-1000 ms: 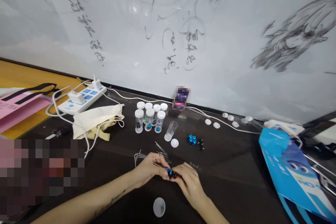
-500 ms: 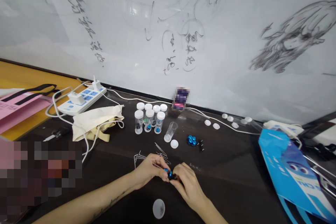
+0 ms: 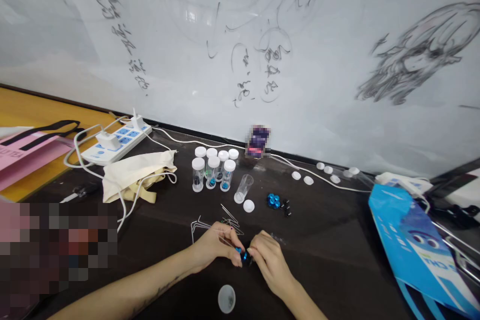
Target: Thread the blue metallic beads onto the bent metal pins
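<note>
Between my left hand (image 3: 219, 245) and my right hand (image 3: 270, 260), low over the dark table, is a small blue-and-black part (image 3: 244, 256). My left thumb and fingers pinch its blue side. The right fingers close on its black end, and the fingertips hide much of it. A thin metal rod seems to run along my left fingers; its end is hidden. Several L-shaped metal hex keys (image 3: 198, 223) lie just beyond my left hand. Nearer me stands a round translucent cup (image 3: 227, 299) with tiny pieces inside.
Capped clear tubes (image 3: 198, 175) stand in a cluster, beside an open tube (image 3: 243, 189) and a white cap (image 3: 248, 206). Blue round parts (image 3: 273, 201) and black pieces (image 3: 286, 208) lie to the right. A power strip (image 3: 116, 140), cloth bag (image 3: 138, 175) and blue bag (image 3: 416, 245) flank them.
The blue-and-black part and my left fingertips have shifted slightly right and toward me. The left fingers are spread a little wider, uncovering a green bit near the hex keys.
</note>
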Available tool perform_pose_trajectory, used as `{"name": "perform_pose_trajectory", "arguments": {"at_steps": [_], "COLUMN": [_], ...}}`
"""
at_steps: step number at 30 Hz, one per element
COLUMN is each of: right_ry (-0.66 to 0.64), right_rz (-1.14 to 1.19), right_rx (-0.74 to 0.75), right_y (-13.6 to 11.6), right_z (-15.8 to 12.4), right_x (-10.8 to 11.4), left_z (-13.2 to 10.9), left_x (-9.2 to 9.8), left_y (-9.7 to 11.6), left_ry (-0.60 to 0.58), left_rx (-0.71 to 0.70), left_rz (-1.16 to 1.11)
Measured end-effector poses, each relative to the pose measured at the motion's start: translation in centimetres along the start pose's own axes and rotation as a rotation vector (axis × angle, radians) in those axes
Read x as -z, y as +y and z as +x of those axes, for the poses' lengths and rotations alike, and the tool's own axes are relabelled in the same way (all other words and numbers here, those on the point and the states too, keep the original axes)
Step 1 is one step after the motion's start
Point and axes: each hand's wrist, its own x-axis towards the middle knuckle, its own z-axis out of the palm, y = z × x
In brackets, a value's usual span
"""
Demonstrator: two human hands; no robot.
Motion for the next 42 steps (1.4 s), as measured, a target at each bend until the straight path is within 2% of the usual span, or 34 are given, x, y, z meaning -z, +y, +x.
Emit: {"name": "perform_pose_trajectory", "arguments": {"at_steps": [8, 20, 42], "right_ry": [-0.027, -0.038, -0.046], "right_rz": [0.024, 0.045, 0.033], "right_rx": [0.016, -0.017, 0.006], "right_y": [0.13, -0.14, 0.09], "right_z": [-0.37, -0.42, -0.42], "right_x": [0.02, 0.27, -0.06], "left_z": [0.21, 0.16, 0.32], "left_x": [0.19, -0.12, 0.07], "left_y": [0.07, 0.43, 0.00], "left_ry": [0.040, 0.034, 0.018], "left_rx": [-0.042, -0.045, -0.063], "left_rz": [-0.070, -0.079, -0.067]}}
